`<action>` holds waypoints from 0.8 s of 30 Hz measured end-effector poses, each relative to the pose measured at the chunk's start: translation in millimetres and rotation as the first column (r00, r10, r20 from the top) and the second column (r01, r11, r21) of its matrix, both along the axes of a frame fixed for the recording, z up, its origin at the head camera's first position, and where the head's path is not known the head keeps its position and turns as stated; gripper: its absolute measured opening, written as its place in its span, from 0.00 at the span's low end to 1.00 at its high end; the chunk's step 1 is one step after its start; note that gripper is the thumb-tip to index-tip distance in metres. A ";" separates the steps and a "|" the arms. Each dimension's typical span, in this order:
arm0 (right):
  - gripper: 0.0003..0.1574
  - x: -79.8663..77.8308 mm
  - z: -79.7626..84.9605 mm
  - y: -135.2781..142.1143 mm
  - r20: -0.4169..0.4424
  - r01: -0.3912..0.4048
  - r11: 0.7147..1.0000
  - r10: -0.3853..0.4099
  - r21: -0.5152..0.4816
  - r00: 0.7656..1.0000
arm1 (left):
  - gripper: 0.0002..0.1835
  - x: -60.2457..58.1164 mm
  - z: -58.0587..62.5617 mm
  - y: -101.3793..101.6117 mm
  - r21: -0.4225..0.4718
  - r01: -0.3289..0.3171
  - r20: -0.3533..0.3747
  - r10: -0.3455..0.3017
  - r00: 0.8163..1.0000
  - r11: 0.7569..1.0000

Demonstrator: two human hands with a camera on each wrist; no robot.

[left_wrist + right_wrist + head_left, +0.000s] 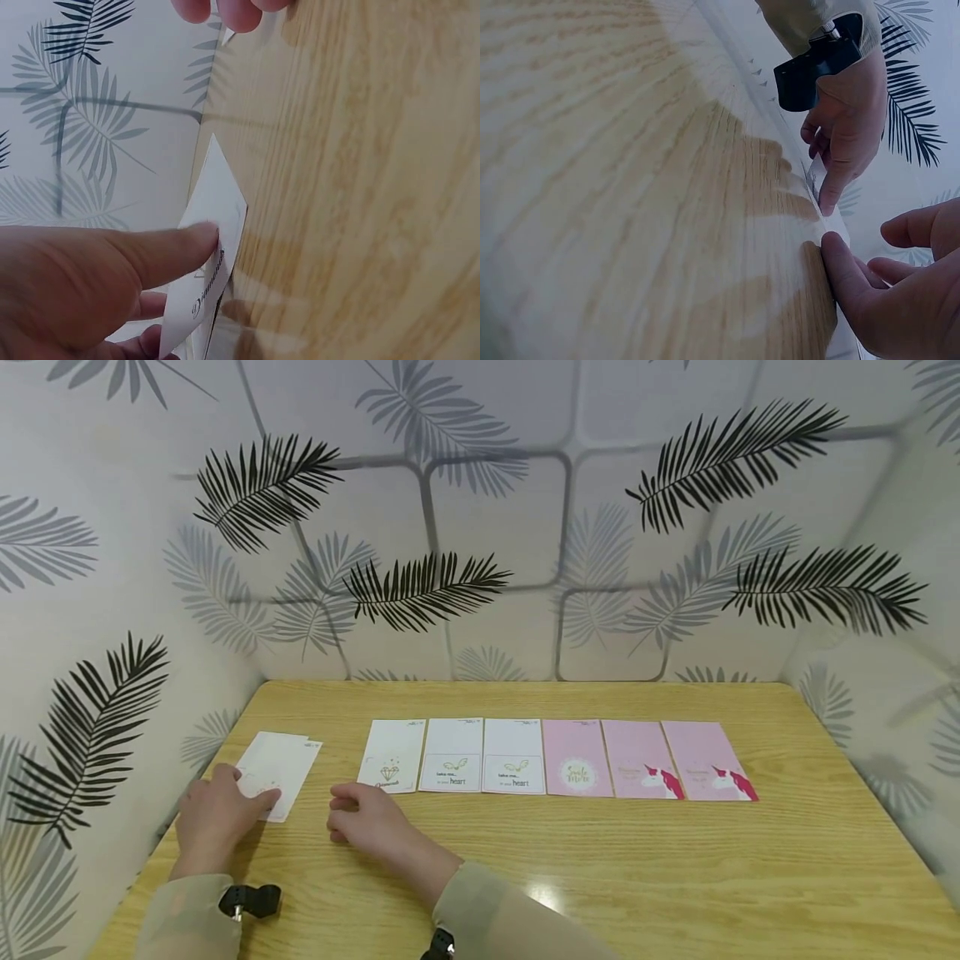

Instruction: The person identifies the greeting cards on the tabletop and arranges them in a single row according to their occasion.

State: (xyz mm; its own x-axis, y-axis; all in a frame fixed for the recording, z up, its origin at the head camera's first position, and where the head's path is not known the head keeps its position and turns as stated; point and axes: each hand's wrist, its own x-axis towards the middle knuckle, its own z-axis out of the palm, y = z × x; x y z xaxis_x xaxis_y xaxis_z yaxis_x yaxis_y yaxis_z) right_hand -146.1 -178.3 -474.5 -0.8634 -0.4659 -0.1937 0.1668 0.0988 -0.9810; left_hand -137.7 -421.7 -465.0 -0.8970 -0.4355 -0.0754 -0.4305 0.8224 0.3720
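Observation:
Small white cards (281,764) lie in a slightly fanned stack at the table's left, one corner showing behind another. My left hand (217,814) pinches the top white card, thumb across its face and fingers at the far edge. In the left wrist view, the word "Diamonds" shows on this card (217,191), which is tilted up from the wood. My right hand (371,822) holds nothing; its loosely curled fingers are between the stack and a white card with a gold diamond (392,747), just below that card's lower edge.
Rightward from the diamond card runs a row: two white cards with wings and "heart" (453,737), a pink "Smile More" card (573,743) and two pink unicorn cards (633,743). The wooden table (600,877) meets a leaf-patterned wall covering (502,527) at the back and sides.

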 end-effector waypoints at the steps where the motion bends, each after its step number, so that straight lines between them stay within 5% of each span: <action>1: 0.31 -0.1 0.0 0.0 -0.004 -0.002 1.000 0.002 0.005 1.000 | 0.39 0.6 -0.5 0.3 0.001 -0.003 -0.018 0.003 1.000 1.000; 8: 0.30 -0.2 -0.5 -1.0 -0.010 0.003 1.000 -0.003 0.021 1.000 | 0.22 4.2 1.7 -0.3 0.063 0.005 -0.052 -0.001 0.999 0.998; 17: 0.30 0.1 -0.6 -1.7 -0.023 0.001 0.999 0.000 0.036 1.000 | 0.23 0.8 10.6 3.0 0.192 0.002 -0.075 0.013 0.997 0.981; 24: 0.31 1.0 2.4 -2.3 -0.027 0.002 0.999 0.000 0.049 1.000 | 0.26 -2.1 17.5 14.2 0.322 0.042 -0.116 -0.005 0.993 0.946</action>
